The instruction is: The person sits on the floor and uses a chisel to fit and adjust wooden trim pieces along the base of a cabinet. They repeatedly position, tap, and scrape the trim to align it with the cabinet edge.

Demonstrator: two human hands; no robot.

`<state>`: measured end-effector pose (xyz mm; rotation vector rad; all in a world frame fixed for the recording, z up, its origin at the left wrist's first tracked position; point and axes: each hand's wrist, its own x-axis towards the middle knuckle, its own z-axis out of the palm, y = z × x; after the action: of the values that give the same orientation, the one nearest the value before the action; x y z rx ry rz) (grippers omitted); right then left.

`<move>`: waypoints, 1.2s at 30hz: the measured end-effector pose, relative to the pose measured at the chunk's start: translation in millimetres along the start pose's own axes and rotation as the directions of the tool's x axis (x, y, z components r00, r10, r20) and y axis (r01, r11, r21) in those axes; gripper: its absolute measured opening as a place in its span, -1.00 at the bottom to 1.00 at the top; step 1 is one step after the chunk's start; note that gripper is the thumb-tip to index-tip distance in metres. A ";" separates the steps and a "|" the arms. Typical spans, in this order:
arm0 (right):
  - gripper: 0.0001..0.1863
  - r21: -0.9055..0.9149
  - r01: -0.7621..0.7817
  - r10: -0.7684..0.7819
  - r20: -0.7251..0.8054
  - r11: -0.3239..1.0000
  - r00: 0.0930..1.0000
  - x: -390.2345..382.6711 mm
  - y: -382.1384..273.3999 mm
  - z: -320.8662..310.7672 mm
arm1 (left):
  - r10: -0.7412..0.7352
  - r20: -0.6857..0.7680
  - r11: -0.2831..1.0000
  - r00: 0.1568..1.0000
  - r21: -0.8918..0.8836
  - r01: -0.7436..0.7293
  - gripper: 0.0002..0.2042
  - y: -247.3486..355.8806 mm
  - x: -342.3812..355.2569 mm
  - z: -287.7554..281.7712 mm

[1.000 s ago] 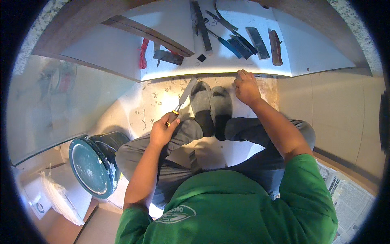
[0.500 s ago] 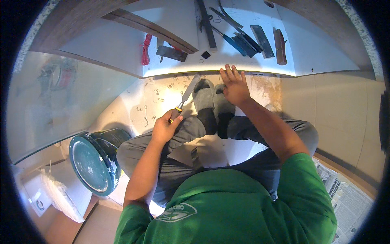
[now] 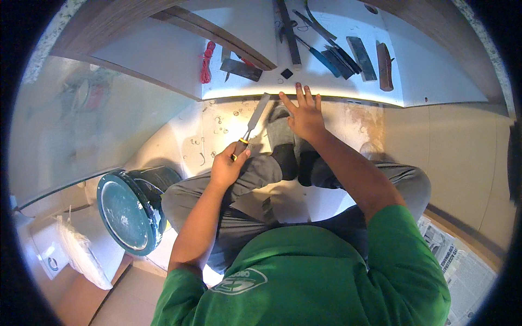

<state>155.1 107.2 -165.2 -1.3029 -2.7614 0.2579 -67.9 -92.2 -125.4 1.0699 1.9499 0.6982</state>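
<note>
Now the right hand [image 3: 305, 118], fingers spread, has shifted leftward, bringing it near the chisel [image 3: 258, 113] at upper centre. The left hand [image 3: 227, 169] curls its fingers round the handle [image 3: 240, 148].

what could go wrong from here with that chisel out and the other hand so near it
Two risks seem possible. The left hand holds the chisel with its blade pointing toward the shelf edge, near the spread fingers of the right hand, so a slip might nick them. The blade is also close to the slippers, so if dropped, it might strike a foot.
</note>
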 end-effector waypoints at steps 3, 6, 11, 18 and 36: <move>-0.08 0.015 -0.008 0.008 -0.001 1.000 1.000 1.7 -10.0 -2.7 | -0.002 -0.038 0.995 0.999 -0.099 -0.002 -0.62 -9.6 2.0 2.8; -0.15 0.009 -0.025 0.025 -0.041 1.000 0.999 -1.1 -10.3 1.0 | -0.007 -0.048 0.995 0.999 -0.104 0.002 -0.63 -9.5 4.5 4.7; -0.27 -0.187 0.154 -0.144 0.063 0.970 0.988 -9.7 0.7 -17.1 | -0.059 -0.067 0.992 0.996 -0.113 0.051 -0.62 -9.0 3.1 1.8; -0.62 -0.059 0.224 -0.201 0.266 0.973 0.943 -64.7 -11.9 -99.5 | 0.015 -0.162 0.988 0.987 -0.151 -0.039 -0.65 -21.1 -1.4 4.0; -0.59 0.739 -0.599 0.867 0.041 0.308 0.496 -319.0 120.9 -272.2 | -0.028 0.087 0.892 0.996 -0.448 0.064 -0.74 49.7 -88.5 13.7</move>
<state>488.1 -31.2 80.6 -1.9945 -1.2492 0.8656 -5.5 -143.1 -62.2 0.7465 1.6274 1.0075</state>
